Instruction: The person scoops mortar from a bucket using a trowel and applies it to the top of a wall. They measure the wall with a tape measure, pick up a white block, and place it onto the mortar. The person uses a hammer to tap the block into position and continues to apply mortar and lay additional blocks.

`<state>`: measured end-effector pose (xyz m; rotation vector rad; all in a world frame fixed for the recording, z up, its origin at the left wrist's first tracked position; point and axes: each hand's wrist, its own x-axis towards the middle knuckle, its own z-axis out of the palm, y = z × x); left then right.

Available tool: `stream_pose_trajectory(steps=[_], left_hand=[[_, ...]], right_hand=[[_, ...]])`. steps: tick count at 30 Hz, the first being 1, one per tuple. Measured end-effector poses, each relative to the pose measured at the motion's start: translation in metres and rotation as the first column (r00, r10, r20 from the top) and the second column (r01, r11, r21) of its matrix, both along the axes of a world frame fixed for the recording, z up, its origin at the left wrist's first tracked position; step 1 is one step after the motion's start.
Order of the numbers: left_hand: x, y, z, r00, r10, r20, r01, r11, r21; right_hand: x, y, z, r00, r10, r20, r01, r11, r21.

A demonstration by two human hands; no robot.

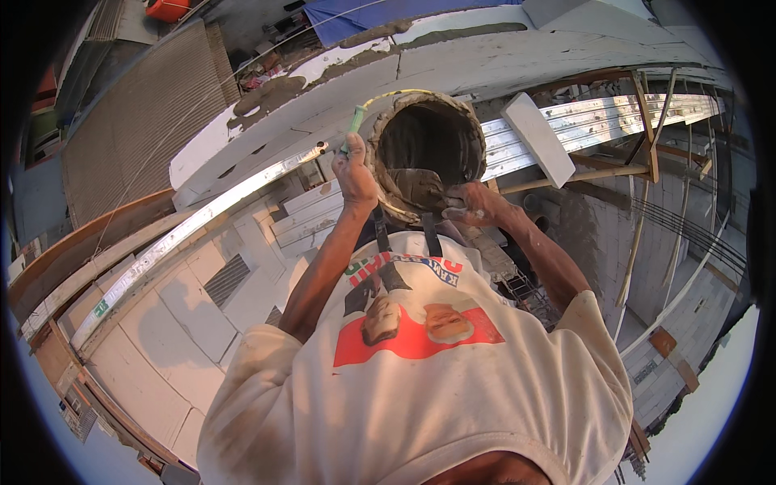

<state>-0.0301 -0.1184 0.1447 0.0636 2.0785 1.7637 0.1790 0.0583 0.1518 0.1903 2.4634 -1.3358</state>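
A round bucket (377, 133), its rim and walls caked with grey mortar, is tilted so that I look into its dark inside. My left hand (356, 174) is closed round the green grip (357, 121) of the bucket's yellow wire handle, at the left of the rim. On the other side, my right hand (478, 204) is closed at the near right of the rim on a trowel (416, 187). Its mortar-coated blade lies inside the bucket's mouth; its handle is hidden in my fingers.
Beyond the bucket runs a white block wall (339, 105) with mortar smeared along its top. A pale block (537, 139) lies across ribbed metal decking (606, 125) at the right, near wooden props (648, 129). A long metal straightedge (202, 214) stretches to the left.
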Motion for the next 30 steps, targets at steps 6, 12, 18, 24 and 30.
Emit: stream_pose_trajectory(steps=[6, 12, 18, 24, 30], left_hand=[[-0.006, -0.009, -0.029, 0.926, 0.144, 0.348, -0.196, 0.973, 0.119], [-0.014, -0.032, -0.041, 0.892, 0.060, 0.447, -0.166, 0.965, 0.202], [-0.020, -0.043, -0.038, 0.901, 0.014, 0.434, -0.059, 0.994, 0.092], [-0.023, -0.039, -0.046, 0.925, -0.060, 0.375, -0.010, 0.983, 0.181], [-0.023, -0.019, -0.026, 0.949, -0.074, 0.306, 0.011, 0.979, 0.202]], right_hand=[[0.012, -0.024, 0.044, 0.786, -0.409, 0.465, 0.595, 0.706, -0.384], [-0.003, 0.041, 0.084, 0.635, -0.720, 0.282, 0.770, 0.558, -0.308], [-0.050, 0.176, 0.110, 0.881, -0.381, -0.282, 0.453, 0.506, 0.734], [-0.095, 0.178, 0.077, 0.901, -0.395, -0.177, 0.287, 0.240, 0.927], [-0.034, 0.076, 0.070, 0.787, -0.453, -0.420, 0.611, 0.480, 0.629]])
